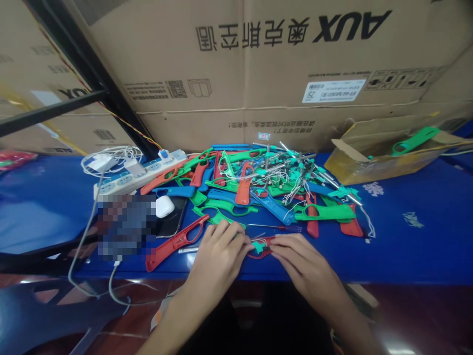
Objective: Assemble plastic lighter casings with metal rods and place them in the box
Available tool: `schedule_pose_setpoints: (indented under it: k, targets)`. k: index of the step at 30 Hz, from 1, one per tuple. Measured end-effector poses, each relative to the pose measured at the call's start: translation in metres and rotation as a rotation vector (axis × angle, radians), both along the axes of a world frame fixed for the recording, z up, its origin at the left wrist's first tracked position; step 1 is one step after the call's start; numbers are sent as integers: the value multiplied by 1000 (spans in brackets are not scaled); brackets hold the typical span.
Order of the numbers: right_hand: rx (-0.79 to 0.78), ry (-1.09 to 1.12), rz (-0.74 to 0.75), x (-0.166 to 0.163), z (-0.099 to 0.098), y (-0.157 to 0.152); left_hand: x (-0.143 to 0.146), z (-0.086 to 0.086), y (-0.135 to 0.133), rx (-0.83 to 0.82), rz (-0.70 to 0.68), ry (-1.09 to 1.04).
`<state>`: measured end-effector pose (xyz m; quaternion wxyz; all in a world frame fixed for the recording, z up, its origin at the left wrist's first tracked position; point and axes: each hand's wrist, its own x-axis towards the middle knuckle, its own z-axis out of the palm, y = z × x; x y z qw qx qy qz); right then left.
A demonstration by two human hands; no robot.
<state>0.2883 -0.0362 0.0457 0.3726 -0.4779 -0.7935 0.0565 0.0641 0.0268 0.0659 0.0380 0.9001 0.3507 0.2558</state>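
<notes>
The left hand (221, 254) and right hand (305, 261) grasp a red casing (263, 255) with their fingers (283, 240), a green insert (258, 247), apparently seated in it, lying between the opposed fingers.

A white case (164, 206) lies near the power strip (151, 169).

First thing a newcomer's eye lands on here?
Probably the jumbled heap of red, green and blue plastic shells mid-picture, on the blue table. Next, the left hand and right hand at the near edge, around a red shell with a green part. Behind looms a cardboard box with upside-down AUX lettering.
</notes>
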Motion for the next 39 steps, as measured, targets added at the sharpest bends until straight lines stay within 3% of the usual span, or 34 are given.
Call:
schedule_pose_setpoints:
  k: [11, 23, 34, 39]
  targets:
    - [-68, 11, 17, 2, -1, 1, 3, 9, 9, -86, -51, 45]
    - [-60, -13, 13, 3, -1, 1, 5, -7, -3, -26, 21, -156]
    - [-72, 5, -43, 2, -5, 0, -2, -6, -7, -144, -42, -173]
    - [-96, -8, -71, 3, -9, -2, -4, -5, -14, -112, -127, -87]
